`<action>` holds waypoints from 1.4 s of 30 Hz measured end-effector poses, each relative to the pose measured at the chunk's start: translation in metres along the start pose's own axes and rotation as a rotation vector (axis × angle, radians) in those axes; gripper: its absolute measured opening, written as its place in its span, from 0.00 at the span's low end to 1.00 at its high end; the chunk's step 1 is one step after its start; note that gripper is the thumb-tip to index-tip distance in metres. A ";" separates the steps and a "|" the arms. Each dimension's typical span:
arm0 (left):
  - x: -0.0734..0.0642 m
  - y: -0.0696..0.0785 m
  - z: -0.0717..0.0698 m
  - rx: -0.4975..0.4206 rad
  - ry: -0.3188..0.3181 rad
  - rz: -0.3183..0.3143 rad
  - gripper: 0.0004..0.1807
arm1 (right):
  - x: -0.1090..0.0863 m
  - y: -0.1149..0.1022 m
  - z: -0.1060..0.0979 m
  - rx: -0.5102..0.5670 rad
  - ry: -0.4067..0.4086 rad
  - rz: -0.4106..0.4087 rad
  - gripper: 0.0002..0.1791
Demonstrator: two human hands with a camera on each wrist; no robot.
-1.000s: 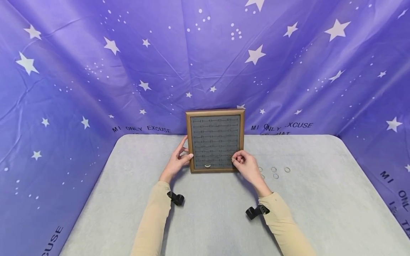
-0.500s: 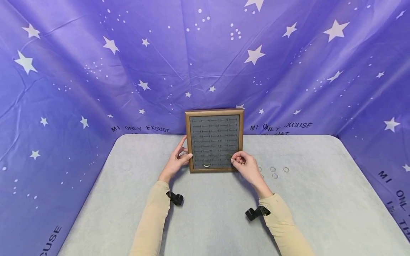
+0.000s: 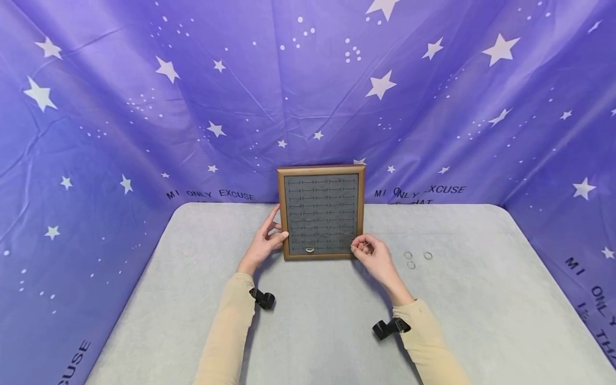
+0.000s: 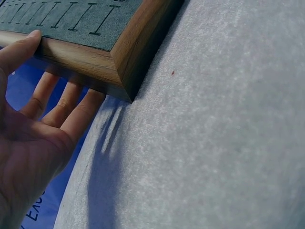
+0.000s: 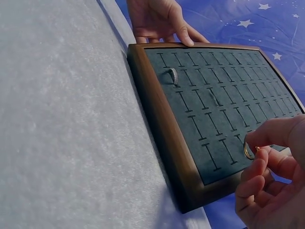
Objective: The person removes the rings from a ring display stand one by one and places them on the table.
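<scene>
A wooden-framed ring display tray [image 3: 321,170] with dark slotted padding stands tilted up at the back of the table. My left hand [image 3: 262,248] holds its left edge, thumb on the front of the frame and the other fingers behind. Between thumb and index finger my right hand [image 3: 376,260] pinches a gold-coloured ring [image 5: 246,150], close to the lower right part of the tray. One silver ring [image 5: 175,76] sits upright in a slot of the tray, near the bottom edge. Whether the gold ring touches the padding, I cannot tell.
Three loose rings, one of them the farthest right ring [image 3: 428,256], lie on the grey table [image 3: 317,321] right of my right hand. A purple star-patterned curtain [image 3: 240,107] hangs behind the table and on both sides.
My right hand has shifted slightly down and right along the tray, still pinching the ring. It now covers the spot where the nearest loose rings showed. My left hand keeps its hold.
</scene>
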State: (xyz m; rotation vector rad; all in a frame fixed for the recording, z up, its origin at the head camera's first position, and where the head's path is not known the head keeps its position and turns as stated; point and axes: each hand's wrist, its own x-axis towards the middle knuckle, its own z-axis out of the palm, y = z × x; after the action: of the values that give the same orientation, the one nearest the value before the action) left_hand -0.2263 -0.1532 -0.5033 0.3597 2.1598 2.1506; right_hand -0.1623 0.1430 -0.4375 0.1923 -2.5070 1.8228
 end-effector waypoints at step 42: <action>-0.009 0.028 0.006 -0.024 -0.011 -0.053 0.43 | -0.003 0.063 -0.081 -0.069 0.098 -0.014 0.09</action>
State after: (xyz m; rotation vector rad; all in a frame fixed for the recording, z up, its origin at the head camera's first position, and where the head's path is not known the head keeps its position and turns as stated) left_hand -0.2128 -0.1494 -0.4764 0.3080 2.1109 2.1395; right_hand -0.1702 0.2393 -0.4725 0.1154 -2.4904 1.6941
